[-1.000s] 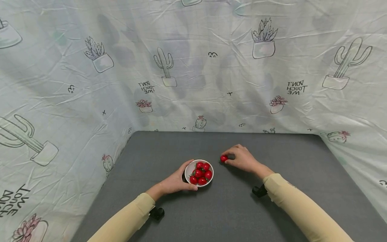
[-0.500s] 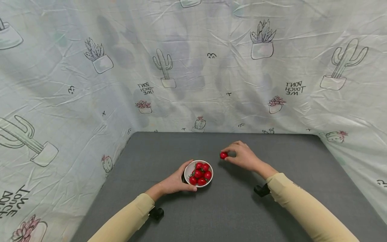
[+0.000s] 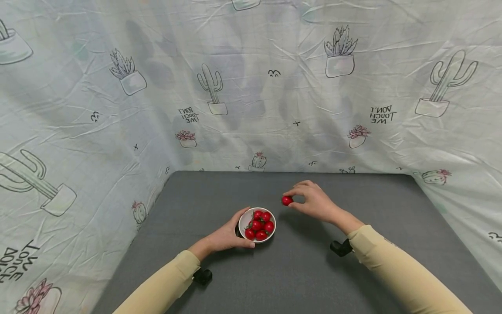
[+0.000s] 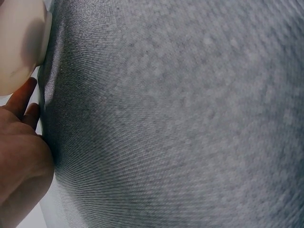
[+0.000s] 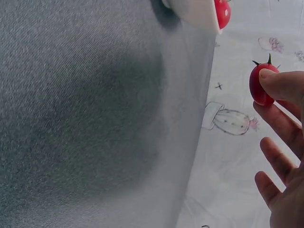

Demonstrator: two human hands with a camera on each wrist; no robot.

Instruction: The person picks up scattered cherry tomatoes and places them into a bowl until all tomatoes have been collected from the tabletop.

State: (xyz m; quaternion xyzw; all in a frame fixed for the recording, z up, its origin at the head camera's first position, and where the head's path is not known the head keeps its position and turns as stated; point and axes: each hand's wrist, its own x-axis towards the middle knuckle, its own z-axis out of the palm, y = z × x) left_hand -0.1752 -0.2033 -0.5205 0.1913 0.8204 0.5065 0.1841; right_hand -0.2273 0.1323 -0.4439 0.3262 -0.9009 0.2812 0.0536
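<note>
A white bowl (image 3: pixel 243 220) with several red cherry tomatoes (image 3: pixel 256 225) in it stands on the grey table. My left hand (image 3: pixel 226 236) holds this bowl from its left side, thumb along the near rim and fingers behind it. In the left wrist view the fingers lie low against the bowl's outer wall (image 4: pixel 21 47). To the right of the bowl, my right hand (image 3: pixel 316 206) pinches one cherry tomato (image 5: pixel 257 88) between thumb and index finger. It is raised above the table, its green stem up, while the other fingers spread loosely.
The grey table (image 3: pixel 243 283) runs back to a hanging cloth (image 3: pixel 251 96) printed with cacti, which also closes off both sides. Black wrist cameras sit under the left cuff (image 3: pixel 202 277) and the right cuff (image 3: pixel 340 247).
My right hand has lifted the cherry tomato off the table and shifted it slightly left, towards the bowl. The left hand stays at the bowl.
</note>
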